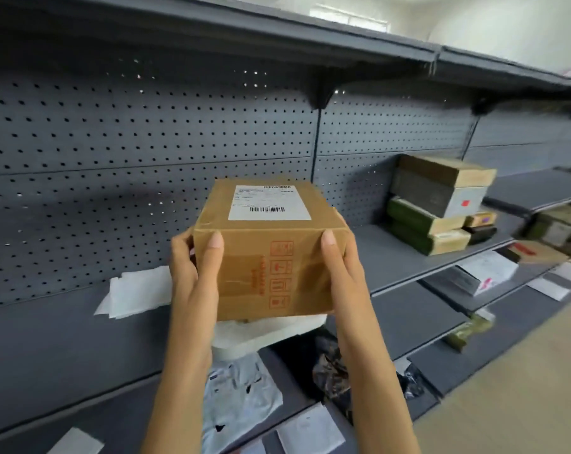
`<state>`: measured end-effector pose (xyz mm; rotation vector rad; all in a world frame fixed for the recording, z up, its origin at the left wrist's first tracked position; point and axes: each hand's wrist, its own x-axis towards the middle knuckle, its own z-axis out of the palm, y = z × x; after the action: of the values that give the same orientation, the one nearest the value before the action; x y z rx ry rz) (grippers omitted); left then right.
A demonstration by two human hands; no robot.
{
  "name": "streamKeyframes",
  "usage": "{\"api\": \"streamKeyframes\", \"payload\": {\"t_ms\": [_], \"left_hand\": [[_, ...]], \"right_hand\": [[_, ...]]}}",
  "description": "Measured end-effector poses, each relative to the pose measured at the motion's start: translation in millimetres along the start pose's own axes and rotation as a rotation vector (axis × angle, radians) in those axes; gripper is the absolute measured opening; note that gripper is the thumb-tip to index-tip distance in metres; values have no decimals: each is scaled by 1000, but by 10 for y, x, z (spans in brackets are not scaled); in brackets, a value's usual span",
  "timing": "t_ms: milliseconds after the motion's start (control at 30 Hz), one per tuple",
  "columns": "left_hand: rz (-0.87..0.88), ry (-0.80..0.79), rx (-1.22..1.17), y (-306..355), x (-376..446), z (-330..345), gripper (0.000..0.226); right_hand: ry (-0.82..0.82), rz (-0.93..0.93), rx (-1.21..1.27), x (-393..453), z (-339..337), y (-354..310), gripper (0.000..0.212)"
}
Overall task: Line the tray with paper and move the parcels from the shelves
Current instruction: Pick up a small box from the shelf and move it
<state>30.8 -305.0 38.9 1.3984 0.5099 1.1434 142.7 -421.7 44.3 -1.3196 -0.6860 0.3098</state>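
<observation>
Head view: grey shelving (81, 339) with pegboard back, filling the frame; pale floor lower right. On the next bay, stacked parcels (438, 204). At centre, held clear above the shelf, a brown parcel (264, 250), label up. Clasped at both ends: left hand (192, 273) and right hand (343, 273), thumbs on the near face, fingers curled behind. Best kept level, drawn straight back, palms pressed inward. Beneath, white paper sheets (140, 291). No tray in sight.
</observation>
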Motion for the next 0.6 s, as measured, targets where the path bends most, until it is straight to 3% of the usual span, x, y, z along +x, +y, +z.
{"api": "streamKeyframes", "payload": {"t_ms": [333,600], "left_hand": [[-67,-251,-86,-458,73,1689,33],[-135,-279,-185,-898,605,2884,44]], "right_hand": [[298,13,-91,416,-1503,66,50],[359,71,-106,1395,-2344,278,43]]}}
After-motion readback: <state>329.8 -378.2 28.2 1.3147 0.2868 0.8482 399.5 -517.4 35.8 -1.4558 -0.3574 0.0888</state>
